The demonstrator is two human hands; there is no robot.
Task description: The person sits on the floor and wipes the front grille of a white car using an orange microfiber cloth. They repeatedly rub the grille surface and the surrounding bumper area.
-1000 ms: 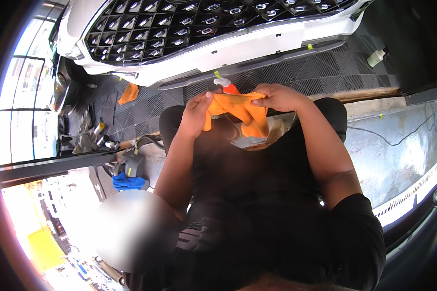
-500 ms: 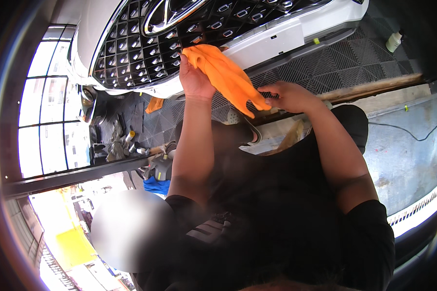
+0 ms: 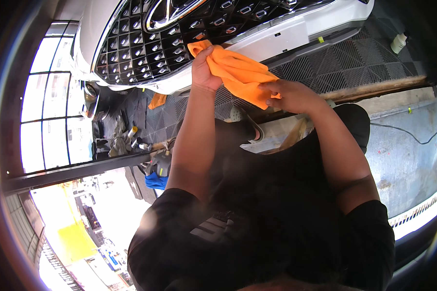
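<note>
An orange cloth (image 3: 238, 72) is stretched between my two hands, just in front of a white car's bumper. My left hand (image 3: 205, 72) is closed around its upper left end, thumb over the fabric. At the lower right end, my right hand (image 3: 292, 96) pinches the cloth between thumb and fingers. Behind the cloth is the car's black grille (image 3: 145, 56) with small chrome pieces and a chrome emblem (image 3: 172, 14). A blank white plate area (image 3: 286, 36) sits on the bumper to the right of the cloth.
Grey ribbed tiles (image 3: 344, 65) cover the floor under the car, edged by a wooden strip (image 3: 369, 92). A pale bottle (image 3: 398, 43) stands at far right. Another orange cloth (image 3: 158, 101) lies on the floor at left, near several bottles (image 3: 133, 132). A dark cable (image 3: 408, 131) crosses the right-hand floor.
The cloth has been spread wider and its lower end no longer hangs in narrow points. My left thumb now lies over it, and my right hand has taken a fuller grip.
</note>
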